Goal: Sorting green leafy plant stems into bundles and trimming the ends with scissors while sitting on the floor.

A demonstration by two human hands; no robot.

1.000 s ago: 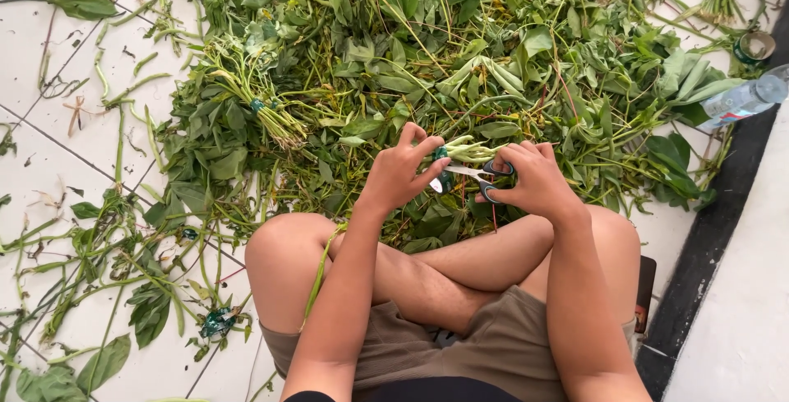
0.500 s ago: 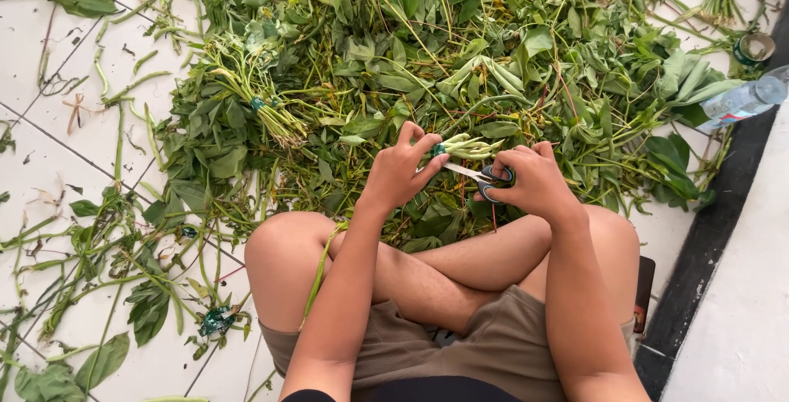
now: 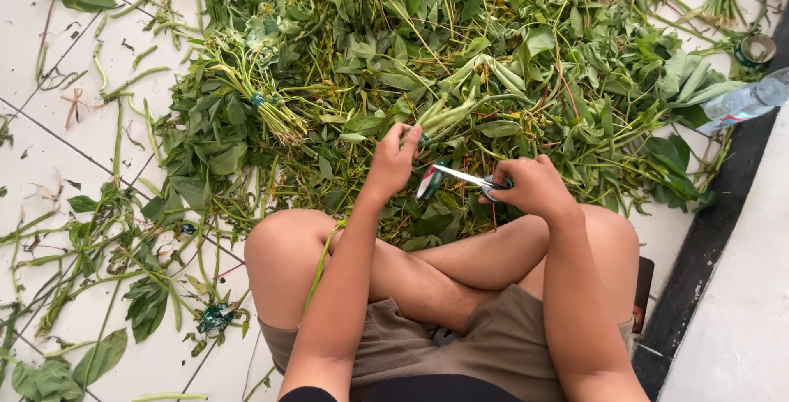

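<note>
While the person sits cross-legged on the tiled floor [image 3: 49,131], the legend reads as follows.

Left hand [image 3: 393,159]: fingers curled shut around a small bunch of green stems [image 3: 448,114], pinched at the hand's upper edge, the stems running up and right into the heap.

Right hand [image 3: 530,188]: fingers closed through the handles of the scissors [image 3: 460,177]; how far the grip is squeezed cannot be told.

Scissors: blades point left toward the left hand, tips just beside it, lying low over the greens between both hands.

Leaf pile [image 3: 427,48]: a dense heap of green leaves and stems fills the upper middle, its near edge touching the knees.

Tied bundle [image 3: 255,98]: stems bound with a green band, lying on the pile's left edge.

Left margin: scattered stalks and leaves thin out over white tiles; bare tile shows between them.

Right margin: a dark floor strip [image 3: 707,237] borders the pile; a clear plastic bottle [image 3: 744,102] lies at its upper end, well apart from the right hand.

Room for the hands: a narrow gap between wrists and knees.
</note>
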